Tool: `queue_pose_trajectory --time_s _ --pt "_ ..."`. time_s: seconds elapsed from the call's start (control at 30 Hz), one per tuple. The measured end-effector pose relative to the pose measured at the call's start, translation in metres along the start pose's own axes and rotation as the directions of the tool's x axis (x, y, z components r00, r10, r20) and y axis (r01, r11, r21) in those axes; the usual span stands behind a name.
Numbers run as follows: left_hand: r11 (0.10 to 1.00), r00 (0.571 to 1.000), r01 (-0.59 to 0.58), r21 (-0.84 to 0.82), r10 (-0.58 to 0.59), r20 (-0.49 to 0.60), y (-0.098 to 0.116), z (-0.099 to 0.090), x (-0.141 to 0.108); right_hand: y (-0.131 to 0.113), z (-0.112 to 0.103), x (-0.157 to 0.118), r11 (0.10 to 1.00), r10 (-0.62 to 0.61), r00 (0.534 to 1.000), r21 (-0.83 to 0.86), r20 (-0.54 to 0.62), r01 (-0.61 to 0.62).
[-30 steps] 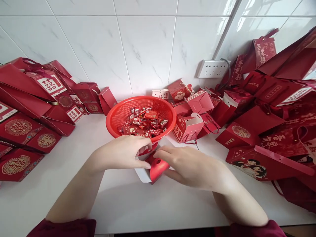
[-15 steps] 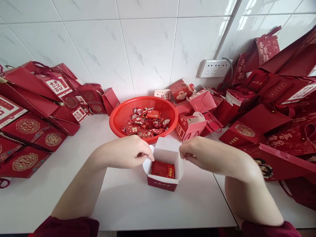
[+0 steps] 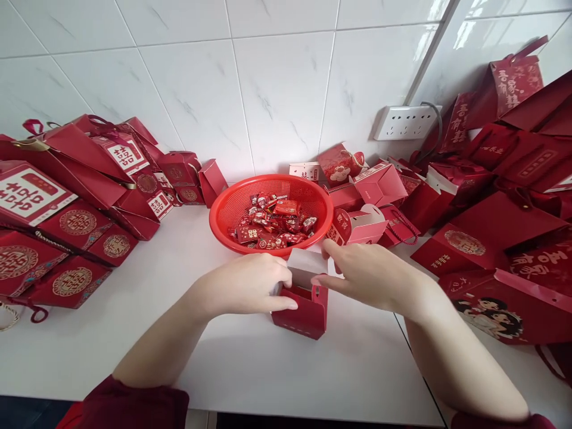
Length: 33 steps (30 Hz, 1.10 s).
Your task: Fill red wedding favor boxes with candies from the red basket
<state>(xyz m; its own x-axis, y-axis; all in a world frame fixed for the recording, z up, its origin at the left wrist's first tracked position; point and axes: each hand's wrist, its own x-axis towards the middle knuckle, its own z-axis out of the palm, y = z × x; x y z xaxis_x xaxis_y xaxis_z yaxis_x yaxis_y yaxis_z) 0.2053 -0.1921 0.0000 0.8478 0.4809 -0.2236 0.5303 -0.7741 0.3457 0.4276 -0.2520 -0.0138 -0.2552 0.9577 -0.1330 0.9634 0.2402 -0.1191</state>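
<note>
A small red paper gift box (image 3: 300, 316) stands on the white table in front of me. Its front panel, which has a slot near the top, is raised, and its white back flap (image 3: 308, 260) stands behind. My left hand (image 3: 250, 283) grips the box's left side, thumb lying across the front panel. At the right top edge, my right hand (image 3: 361, 271) has its thumb against the slotted part and its index finger by the back flap. The box's contents are mostly hidden. Just behind sits a red plastic basket (image 3: 217, 220) of wrapped candies (image 3: 272, 223).
Red gift boxes (image 3: 84, 223) are stacked at the left. More boxes and bags (image 3: 482, 238) crowd the right side, with an opened pink-lined box (image 3: 364, 223) beside the basket. A power strip (image 3: 406, 122) is against the tiled wall.
The front panel has come up, covering the red packet seen inside the box before. My left thumb has moved onto that panel, and my right fingers have spread at the top edge.
</note>
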Motion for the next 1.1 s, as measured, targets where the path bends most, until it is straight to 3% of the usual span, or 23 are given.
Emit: queue_pose_trajectory --time_s 0.13,0.23,0.4,0.57,0.8,0.97,1.1 --pt "1.000 0.999 -0.028 0.014 0.028 0.024 0.002 0.003 0.005 -0.019 0.006 0.012 0.993 0.116 0.992 0.006 -0.045 -0.116" --pt "0.999 0.999 -0.023 0.038 0.022 0.029 0.003 0.006 0.008 -0.025 0.012 0.017 0.992 0.126 0.990 -0.004 -0.062 -0.126" --pt "0.999 0.998 -0.017 -0.027 0.018 0.066 -0.001 0.004 0.008 -0.011 0.011 0.011 0.998 0.039 0.999 -0.044 -0.012 -0.040" --pt "0.998 0.998 0.056 0.021 -0.056 0.022 -0.004 0.002 0.010 0.015 0.006 0.001 0.975 -0.218 0.975 0.062 0.036 0.215" --pt "0.995 0.996 0.086 0.056 -0.085 -0.021 -0.003 0.004 0.011 0.011 0.002 0.004 0.954 -0.280 0.960 0.109 -0.017 0.280" --pt "0.992 0.994 0.090 0.084 -0.085 -0.062 -0.004 0.005 0.012 0.006 0.000 0.007 0.921 -0.358 0.933 0.179 0.035 0.347" --pt "1.000 0.999 0.019 0.006 -0.019 0.036 -0.004 0.003 0.014 0.009 -0.003 0.010 0.891 -0.406 0.909 0.264 0.098 0.369"
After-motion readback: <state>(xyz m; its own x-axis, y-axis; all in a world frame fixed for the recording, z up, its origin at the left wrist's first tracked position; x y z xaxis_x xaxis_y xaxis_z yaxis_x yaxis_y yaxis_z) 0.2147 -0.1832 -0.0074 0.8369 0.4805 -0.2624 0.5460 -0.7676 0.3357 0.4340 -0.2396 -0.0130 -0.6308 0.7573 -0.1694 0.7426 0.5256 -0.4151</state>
